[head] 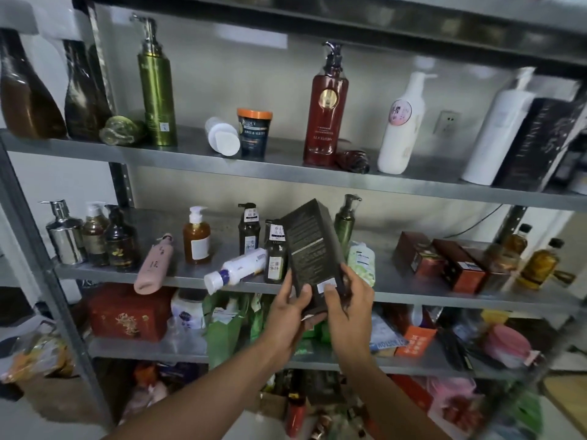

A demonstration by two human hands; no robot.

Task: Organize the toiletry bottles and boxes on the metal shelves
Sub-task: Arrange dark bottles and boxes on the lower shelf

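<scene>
Both hands hold a tall dark box [313, 249] tilted in front of the middle metal shelf [413, 293]. My left hand [290, 308] grips its lower left edge and my right hand [347, 300] grips its lower right corner. Behind the box stand two dark brown bottles with white labels [275, 252] and a green pump bottle [345, 222]. A white bottle [236, 269] and a pink tube [155, 265] lie on their sides on the same shelf. On the upper shelf [190, 155] stand a green pump bottle [157, 87], a dark red pump bottle [325, 111] and a white pump bottle [401, 128].
Red-brown boxes [444, 262] and amber bottles [540, 263] sit at the middle shelf's right end. A big black box [536, 144] leans at the upper right. An orange-lidded jar [253, 133] and a tipped white container [222, 139] sit mid upper shelf. Lower shelves are crowded with boxes and bags.
</scene>
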